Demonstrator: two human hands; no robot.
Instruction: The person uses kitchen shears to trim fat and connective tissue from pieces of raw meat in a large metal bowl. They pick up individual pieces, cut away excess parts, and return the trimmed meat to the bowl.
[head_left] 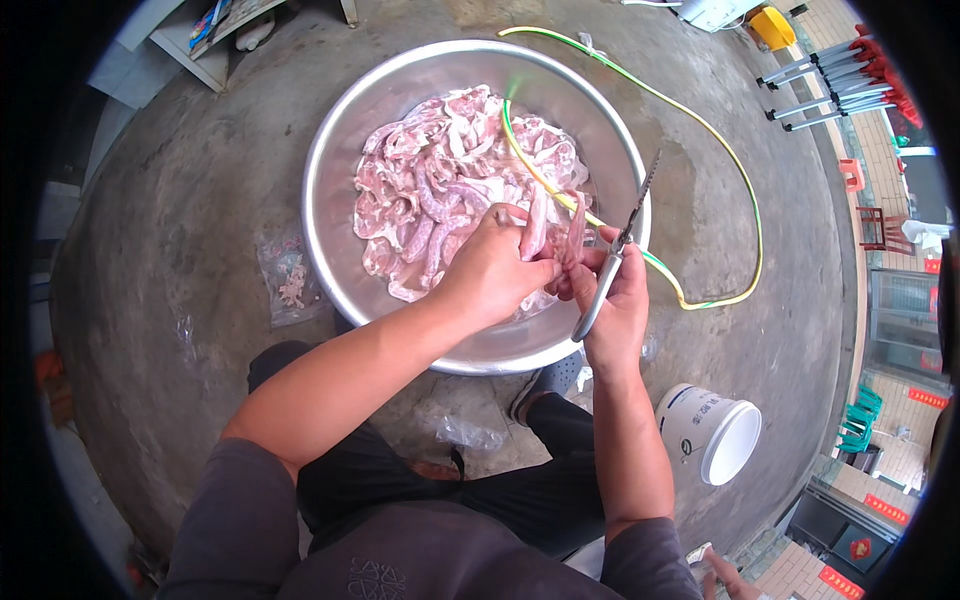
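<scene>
A wide metal basin (322, 180) in front of me holds a heap of raw meat (430, 200), long pale pink pieces with whitish skin or fat. Over its right half, my left hand (500, 262) is closed on a piece of raw meat (536, 225) that bends up between the two hands. My right hand (620, 300) grips a pair of kitchen scissors (602, 290) with grey handles; the toothed blade points up and away past the basin's rim. Fingertips of the right hand also meet the meat. Where exactly they pinch it is partly hidden.
A yellow-green hose (757, 220) loops over the concrete floor into the basin. At the right lies a white bucket (700, 425) on its side. Left of the basin is a clear plastic bag (288, 282) with pink scraps. Folded metal legs (835, 85) stand far right.
</scene>
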